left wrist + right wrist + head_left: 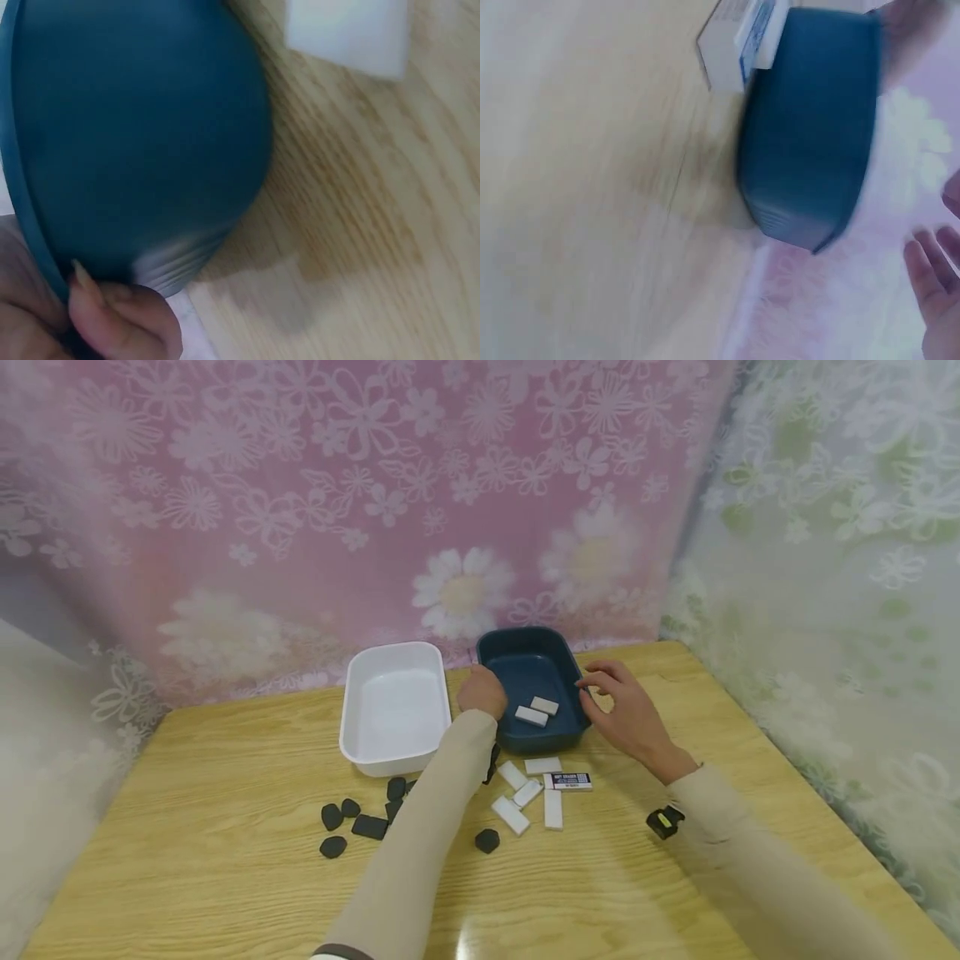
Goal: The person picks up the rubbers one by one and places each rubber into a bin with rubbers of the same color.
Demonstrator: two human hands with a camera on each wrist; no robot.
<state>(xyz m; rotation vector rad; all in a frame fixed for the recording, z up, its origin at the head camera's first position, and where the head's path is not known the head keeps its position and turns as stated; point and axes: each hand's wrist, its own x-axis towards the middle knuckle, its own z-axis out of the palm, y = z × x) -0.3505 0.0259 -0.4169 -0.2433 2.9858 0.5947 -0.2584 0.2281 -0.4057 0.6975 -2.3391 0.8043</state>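
Observation:
My left hand (482,693) pinches the left rim of a dark blue plastic basin (528,662). In the left wrist view, the fingers (127,322) curl over the rim from outside. Two white erasers (532,716) lie inside the basin. At its right side is my right hand (626,714), fingers spread and holding nothing. The right wrist view has those fingers (928,274) apart from the basin wall. In front of the basin, several white erasers (511,816) lie in a loose group, one in a printed sleeve (573,782).
Left of the basin stands a white basin (396,706). Several black pieces (369,827) lie in front of it, partly behind my left sleeve. One more black piece (487,840) is near the erasers. Flowered cloth (420,527) hangs behind the wooden table (225,860).

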